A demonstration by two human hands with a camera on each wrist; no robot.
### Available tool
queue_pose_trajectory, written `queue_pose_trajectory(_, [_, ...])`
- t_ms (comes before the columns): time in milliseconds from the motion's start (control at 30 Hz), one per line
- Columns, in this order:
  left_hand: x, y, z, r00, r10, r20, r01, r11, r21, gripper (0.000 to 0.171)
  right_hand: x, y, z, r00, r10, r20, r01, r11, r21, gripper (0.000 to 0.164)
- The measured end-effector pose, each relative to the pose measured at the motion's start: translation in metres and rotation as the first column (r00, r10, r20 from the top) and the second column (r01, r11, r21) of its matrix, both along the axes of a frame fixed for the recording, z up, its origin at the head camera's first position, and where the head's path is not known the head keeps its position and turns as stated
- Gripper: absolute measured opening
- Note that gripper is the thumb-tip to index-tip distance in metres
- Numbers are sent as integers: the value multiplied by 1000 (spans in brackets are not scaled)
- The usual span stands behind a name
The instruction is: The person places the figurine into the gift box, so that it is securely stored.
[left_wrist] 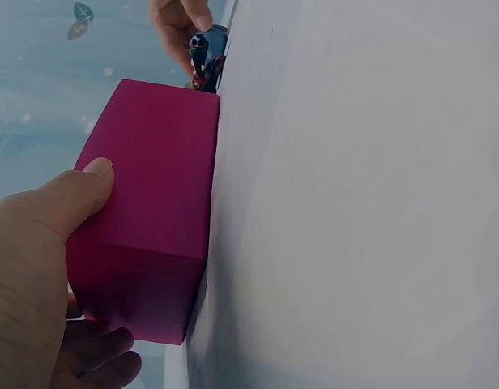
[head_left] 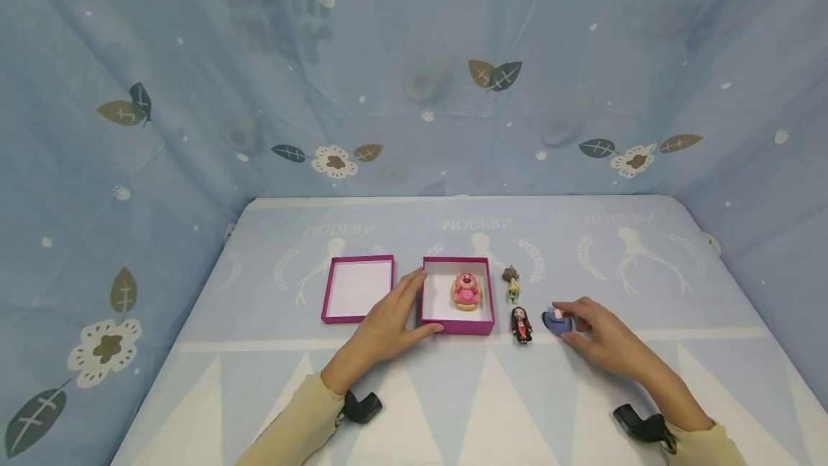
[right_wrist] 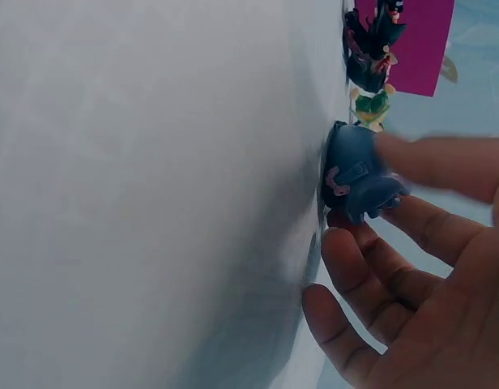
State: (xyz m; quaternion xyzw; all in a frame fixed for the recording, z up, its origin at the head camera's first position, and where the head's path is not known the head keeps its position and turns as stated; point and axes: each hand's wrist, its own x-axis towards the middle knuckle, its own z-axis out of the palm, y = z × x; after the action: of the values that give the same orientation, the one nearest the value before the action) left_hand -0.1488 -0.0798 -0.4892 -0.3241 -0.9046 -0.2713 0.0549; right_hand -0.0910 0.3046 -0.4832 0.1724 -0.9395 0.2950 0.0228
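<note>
A magenta box (head_left: 457, 326) with a white inside stands open on the table. My left hand (head_left: 387, 318) holds its left front corner, the thumb (left_wrist: 94, 185) on the front wall and the fingers along the left side. Inside the box sits a pink bear figurine (head_left: 466, 291). Right of the box, my right hand (head_left: 604, 336) pinches a small blue figurine (right_wrist: 351, 172) between thumb and fingers, low at the tabletop. Between box and right hand lie a black-haired doll figurine (head_left: 520, 326) in red and black and a brown-topped figurine (head_left: 512, 285) in yellow and green.
A magenta-edged box lid (head_left: 358, 288), white side up, lies left of the box. The table (head_left: 466, 408) has a blue and white patterned cover. Blue patterned cloth (head_left: 414, 78) hangs behind and at both sides. Black wrist cameras (head_left: 364, 408) sit on both forearms.
</note>
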Motion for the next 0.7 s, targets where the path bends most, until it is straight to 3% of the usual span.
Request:
queue_pose_trajectory(167, [1,1,2,1000,5,17,-5,1000,-8,97,1,-4,2,995,-90,40,88,994,63,57])
queue_pose_trajectory(267, [1,1,2,1000,6,20,-6,1000,-11,97,0,-5,1,991,-133,14,130,984,118,50])
queue_pose_trajectory(433, [1,1,2,1000,7,15,-6,1000,-10,97,0,-4,-1,991,-130,-43,135,981,142,38])
queue_pose_trajectory(700, [0,1,2,1000,5,9,-5,1000,-16,96,1,-5,0,991,-129,-35,133,983,125,36])
